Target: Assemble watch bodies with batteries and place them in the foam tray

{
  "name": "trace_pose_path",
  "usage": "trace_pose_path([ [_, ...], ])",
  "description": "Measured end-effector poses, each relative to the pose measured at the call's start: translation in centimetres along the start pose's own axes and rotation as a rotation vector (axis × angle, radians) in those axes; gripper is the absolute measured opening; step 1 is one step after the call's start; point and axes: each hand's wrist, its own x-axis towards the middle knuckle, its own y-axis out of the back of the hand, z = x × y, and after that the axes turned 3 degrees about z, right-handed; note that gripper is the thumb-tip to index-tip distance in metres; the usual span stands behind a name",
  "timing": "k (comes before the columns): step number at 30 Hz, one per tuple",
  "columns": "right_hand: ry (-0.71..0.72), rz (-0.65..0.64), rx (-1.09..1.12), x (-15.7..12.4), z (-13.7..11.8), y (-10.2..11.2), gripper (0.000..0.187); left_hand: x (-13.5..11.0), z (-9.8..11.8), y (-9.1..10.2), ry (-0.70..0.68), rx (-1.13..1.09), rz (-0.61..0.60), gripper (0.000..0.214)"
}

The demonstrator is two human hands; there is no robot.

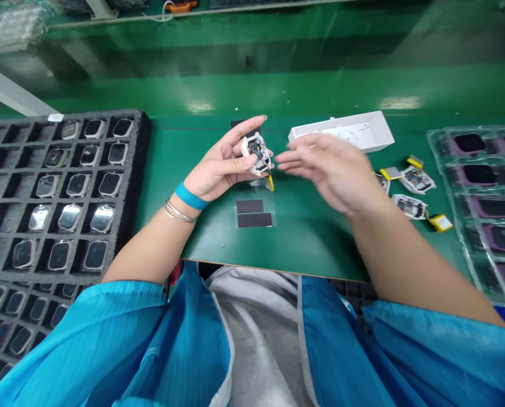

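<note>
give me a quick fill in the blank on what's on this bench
The left hand holds a small open watch body with a ____ battery at its lower edge.
The blue band sits on the ____ wrist.
The clear plastic tray lies on the ____ side of the bench.

Missing words: yellow, left, right
</note>
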Motion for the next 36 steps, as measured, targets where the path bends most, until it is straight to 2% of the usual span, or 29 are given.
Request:
trace_pose_path([
  [2, -0.216, -0.268, 0.129, -0.8, 0.1, -1.4, 0.029, 0.1, 0.0, 0.1, -0.005, -0.015, 0.007, 0.061],
  [3, -0.283, -0.34, 0.158, -1.1, 0.2, -1.8, 0.035, 0.1, 0.0, 0.1, -0.007, -0.023, 0.013, 0.058],
  [5, -0.352, -0.374, 0.188, -1.2, 0.5, -1.8, 0.038, 0.3, 0.1, 0.1, -0.008, -0.041, 0.031, 0.052],
  [7, -0.338, -0.314, 0.195, -0.8, 0.8, -1.1, 0.037, 0.4, 0.1, 0.2, -0.007, -0.072, 0.043, 0.046],
  [9, -0.25, -0.216, 0.186, -0.3, 1.0, -0.4, 0.036, 0.4, 0.1, 0.1, 0.001, -0.107, 0.042, 0.042],
  [11, -0.097, -0.097, 0.175, -0.2, 1.1, -0.1, 0.036, 0.4, 0.0, 0.1, 0.033, -0.13, 0.04, 0.042],
  [14, 0.206, 0.047, 0.105, -0.7, 0.7, -0.5, 0.031, 0.4, -0.3, -0.2, 0.121, -0.121, -0.01, 0.046],
  [17, 0.397, 0.068, -0.009, -1.7, 0.2, -1.3, 0.022, 0.4, -0.7, -0.5, 0.196, -0.079, -0.144, 0.048],
  [20, 0.366, 0.047, -0.097, -2.2, -0.1, -1.8, 0.028, 0.4, -1.0, -0.6, 0.23, -0.06, -0.247, 0.052],
  [24, 0.338, 0.065, -0.2, -2.2, -0.1, -1.8, 0.035, 0.3, -0.9, -0.6, 0.242, -0.063, -0.304, 0.058],
  [26, 0.333, 0.072, -0.267, -2.2, 0.1, -1.7, 0.032, 0.2, -0.8, -0.7, 0.267, -0.063, -0.287, 0.057],
  [31, 0.349, 0.077, -0.421, -1.8, 0.9, -1.6, 0.026, 0.3, -0.7, -1.4, 0.327, -0.086, -0.148, 0.041],
  [36, 0.386, 0.082, -0.519, -1.3, 1.5, -1.7, 0.023, 0.5, -0.9, -1.9, 0.309, -0.077, -0.101, 0.035],
])
